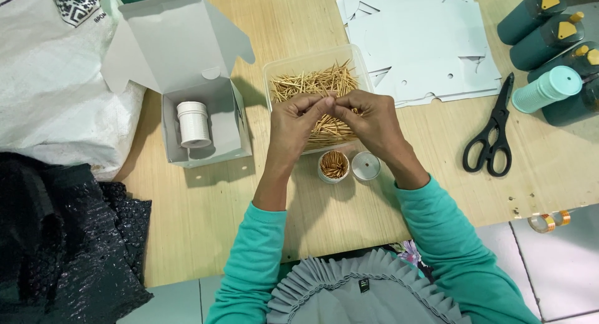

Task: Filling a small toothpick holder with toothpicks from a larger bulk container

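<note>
Between the two hands, above a clear plastic tub [272, 67], a small bunch of toothpicks [331, 101] is pinched at the fingertips. Left hand [294, 121] and right hand [372, 119] meet thumb to thumb, fingers curled and pressed together around the bunch. Its long axis appears to run roughly left to right, from one hand to the other, though most of it is hidden by the fingers. Loose toothpicks in the tub beneath the hands are thin, pale golden sticks lying mostly lengthwise across it, some fanned at angles. Just below the wrists stand a small round jar [334, 166] packed with upright toothpicks and, touching it to the right, a white lid [365, 165]. Left of the left hand, an open grey carton [187, 62] holds a white jar [193, 124]. Black scissors [493, 134] lie well right of the right hand.
</note>
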